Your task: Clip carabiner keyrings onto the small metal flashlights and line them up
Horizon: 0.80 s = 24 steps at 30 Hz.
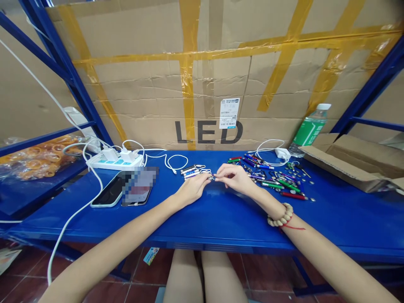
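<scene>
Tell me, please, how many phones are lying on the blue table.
2. The pale-edged phone lies on the left part of the blue table, in front of the power strip; the dark-edged phone lies beside it, nearer the left hand. No others show.

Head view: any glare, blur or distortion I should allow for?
In the head view, glare streaks the yellow tape; in the head view, blocky pixels hide part of one phone; in the head view, the blue posts splay outward, probably lens stretch; in the head view, the piece between left hand and right hand is too small to make out.
</scene>
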Tool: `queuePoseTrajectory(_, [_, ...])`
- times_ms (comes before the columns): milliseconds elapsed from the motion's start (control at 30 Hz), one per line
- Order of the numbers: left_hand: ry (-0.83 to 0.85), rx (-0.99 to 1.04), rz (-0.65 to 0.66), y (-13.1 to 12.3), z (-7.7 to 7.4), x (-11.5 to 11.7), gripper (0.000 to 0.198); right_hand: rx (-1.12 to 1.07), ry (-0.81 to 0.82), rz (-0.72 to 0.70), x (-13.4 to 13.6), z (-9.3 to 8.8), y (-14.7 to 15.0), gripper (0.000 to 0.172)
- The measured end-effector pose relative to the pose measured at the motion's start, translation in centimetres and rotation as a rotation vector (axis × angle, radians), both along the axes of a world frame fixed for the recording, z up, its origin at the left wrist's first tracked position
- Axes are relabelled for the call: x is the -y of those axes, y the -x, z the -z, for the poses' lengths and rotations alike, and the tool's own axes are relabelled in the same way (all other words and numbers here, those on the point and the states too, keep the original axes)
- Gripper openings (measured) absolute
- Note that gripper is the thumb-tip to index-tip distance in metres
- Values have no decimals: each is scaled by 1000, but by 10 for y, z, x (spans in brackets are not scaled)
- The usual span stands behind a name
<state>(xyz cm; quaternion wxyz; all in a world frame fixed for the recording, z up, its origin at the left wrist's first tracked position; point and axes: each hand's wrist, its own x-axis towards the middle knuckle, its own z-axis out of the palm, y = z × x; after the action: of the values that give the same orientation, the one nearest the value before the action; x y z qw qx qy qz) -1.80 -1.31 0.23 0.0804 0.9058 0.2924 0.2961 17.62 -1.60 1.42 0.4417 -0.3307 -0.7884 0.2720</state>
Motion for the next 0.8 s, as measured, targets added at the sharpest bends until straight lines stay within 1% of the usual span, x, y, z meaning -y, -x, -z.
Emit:
queuePoseTrajectory(200, [-168,46,17,1,4,-3,22,19,-44,-1,0,3,1,31])
queuePoseTrajectory(300, [-229,41,23,1,5,-4,22,25,-21,10,1,3,1,33])
queuePoseTrajectory(433, [-272,39,19,2,3,-4,22,21,62,49,3,1,4,35])
queuePoseTrajectory(600, [-298,69,11,1,2,-5,20,6,263,92,5,0,7,37])
queuePoseTrajectory(700, [-261,61,-44,-3,2,-4,20,1,273,150,4,-2,10,36])
queuePoseTrajectory(800, [-239,-12,-145,-7,2,-3,21,18,196,209,1,-5,10,33])
